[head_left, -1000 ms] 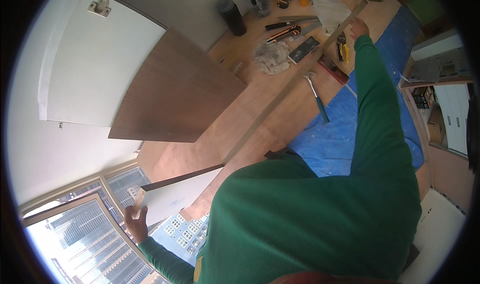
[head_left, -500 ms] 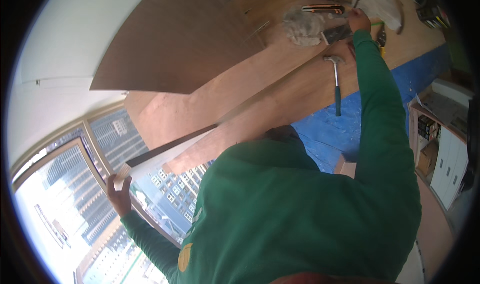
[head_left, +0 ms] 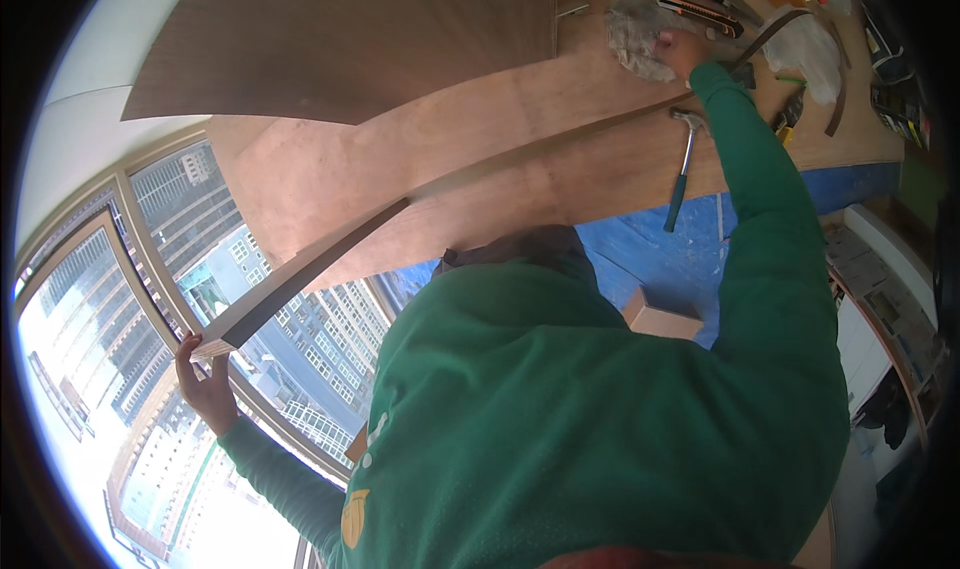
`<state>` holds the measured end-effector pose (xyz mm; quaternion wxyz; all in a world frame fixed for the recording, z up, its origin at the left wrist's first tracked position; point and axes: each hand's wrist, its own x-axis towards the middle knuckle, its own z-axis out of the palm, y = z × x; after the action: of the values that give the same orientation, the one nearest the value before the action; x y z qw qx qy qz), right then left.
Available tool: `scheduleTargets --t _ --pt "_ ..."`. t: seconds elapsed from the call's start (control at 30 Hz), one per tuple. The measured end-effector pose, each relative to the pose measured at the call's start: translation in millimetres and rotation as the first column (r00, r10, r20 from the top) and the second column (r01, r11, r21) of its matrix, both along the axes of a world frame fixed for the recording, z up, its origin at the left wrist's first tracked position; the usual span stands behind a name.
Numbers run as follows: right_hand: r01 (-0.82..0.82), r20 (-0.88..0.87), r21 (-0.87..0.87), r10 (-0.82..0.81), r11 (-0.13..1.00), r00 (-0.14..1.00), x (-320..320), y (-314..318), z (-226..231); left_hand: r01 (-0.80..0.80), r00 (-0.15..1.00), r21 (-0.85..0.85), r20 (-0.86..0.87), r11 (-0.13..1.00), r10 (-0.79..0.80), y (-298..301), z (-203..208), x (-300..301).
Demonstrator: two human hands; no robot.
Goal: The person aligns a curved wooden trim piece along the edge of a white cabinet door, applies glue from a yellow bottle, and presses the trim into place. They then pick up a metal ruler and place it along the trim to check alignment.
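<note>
My left hand (head_left: 207,387) grips the pale, layered end of a long narrow wooden board (head_left: 305,269), thumb and fingers on either side of it. The board's dark face slants up to the right over the plywood table. A thin dark strip (head_left: 770,34) shows past my right wrist, curving away to the right. My right hand (head_left: 684,53) is closed over the edge of a crumpled clear plastic bag (head_left: 634,31); what its fingers hold is hidden. Just beyond it lies an orange-and-black utility knife (head_left: 700,15). A claw hammer (head_left: 683,169) rests below my right forearm.
A large brown wooden sheet (head_left: 350,39) covers the far left of the plywood table (head_left: 570,99). Pliers (head_left: 789,117) and another plastic bag (head_left: 808,54) lie at the right. Blue sheeting (head_left: 640,254) covers the floor; a cardboard box (head_left: 660,317) stands there. Windows are at the left.
My left hand and the board's end have shifted left and slightly down in view. My right hand has moved left, from beside a dark block to the plastic bag.
</note>
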<state>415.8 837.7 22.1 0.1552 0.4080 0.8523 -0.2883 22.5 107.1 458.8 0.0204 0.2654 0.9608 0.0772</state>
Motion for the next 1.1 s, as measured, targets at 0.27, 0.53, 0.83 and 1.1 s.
scheduleTargets --t 0.27,0.53,0.83,1.1 --pt "0.216 -0.191 0.539 -0.132 0.814 0.973 13.2 23.9 -42.2 0.024 1.0 0.017 0.008 1.0 -0.024 4.1 0.3 6.6" --pt "-0.014 0.242 0.516 -0.13 0.856 0.962 -6.6 104.9 -72.9 0.029 1.0 -0.007 -0.004 1.0 -0.029 9.3 3.2 9.6" --pt "-0.17 0.419 0.504 -0.067 0.847 0.905 -17.4 94.4 -28.8 0.036 0.997 -0.024 -0.073 0.999 -0.037 2.2 0.4 30.1" --pt "-0.208 0.36 0.556 -0.007 0.805 0.933 6.4 90.8 -14.5 0.079 0.996 -0.037 -0.046 0.996 -0.081 -8.4 6.1 50.4"
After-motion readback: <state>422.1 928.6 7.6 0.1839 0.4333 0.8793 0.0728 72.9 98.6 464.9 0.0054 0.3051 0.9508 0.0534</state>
